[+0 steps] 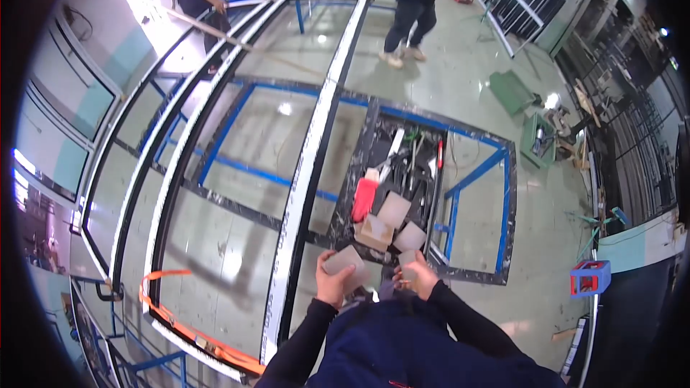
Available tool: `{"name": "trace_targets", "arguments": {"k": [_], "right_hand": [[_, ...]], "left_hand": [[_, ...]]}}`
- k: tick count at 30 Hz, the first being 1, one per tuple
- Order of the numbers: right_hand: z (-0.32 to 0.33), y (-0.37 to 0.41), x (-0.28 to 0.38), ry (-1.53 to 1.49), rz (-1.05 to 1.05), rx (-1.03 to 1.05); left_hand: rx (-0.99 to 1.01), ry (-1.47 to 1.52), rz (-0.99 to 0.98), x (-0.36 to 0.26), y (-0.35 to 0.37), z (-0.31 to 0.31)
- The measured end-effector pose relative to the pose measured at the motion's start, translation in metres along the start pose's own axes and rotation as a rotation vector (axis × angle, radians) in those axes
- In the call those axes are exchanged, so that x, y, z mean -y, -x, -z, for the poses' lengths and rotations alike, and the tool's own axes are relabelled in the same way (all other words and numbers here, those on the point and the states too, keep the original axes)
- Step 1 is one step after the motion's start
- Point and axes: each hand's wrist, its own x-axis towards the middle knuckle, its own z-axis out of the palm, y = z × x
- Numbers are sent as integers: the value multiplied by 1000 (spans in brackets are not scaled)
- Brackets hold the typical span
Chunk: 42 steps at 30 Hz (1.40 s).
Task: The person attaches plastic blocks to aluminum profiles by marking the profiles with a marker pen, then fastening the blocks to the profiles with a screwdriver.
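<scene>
My left hand (329,286) is closed around a pale, flat square piece (346,262), thumb lying across its face. A smaller pale piece (408,259) sits in the closed fingers of my right hand (424,279). Both hands are apart, in front of my body at the near edge of a workbench (471,273). Just beyond them lie similar pale pieces (394,210), a tan-sided block (374,233) and a red object (364,197). Farther back, dark and metal tools lie in a heap, with a red-handled tool (440,154) at the right.
Long black-and-white frames (302,194) lie across the blue-legged benches to my left, with an orange strap (215,348) at the near end. Two people (415,0) stand farther off. A green machine (537,140) and a blue stool (591,278) are on the right.
</scene>
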Motion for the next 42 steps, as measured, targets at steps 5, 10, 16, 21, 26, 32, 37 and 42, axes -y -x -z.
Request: {"name": "trace_targets", "arguments": {"k": [5,10,16,21,26,32,37,42], "right_hand": [[-72,0,-16,847,484,-88],[-92,-10,-10,871,686,-363],[-93,-8,4,846,710,-317],[-100,-12,-2,1103,767,-317],[-59,-25,12,889,591,-404],[-13,-26,-23,936,351,-409],[-42,-21,-38,1407,479,-357],[-55,-5,-29,1628,346,-437]], "left_hand": [[-161,-145,-53,8,1,-12],[-1,-167,9,13,4,10],[83,-196,-41,-9,23,26],[-50,-82,55,-6,13,21],[-56,-77,146,0,6,30],[181,413,378,93,-29,39],[85,138,636,104,-21,10],[104,-240,506,138,-45,6]]}}
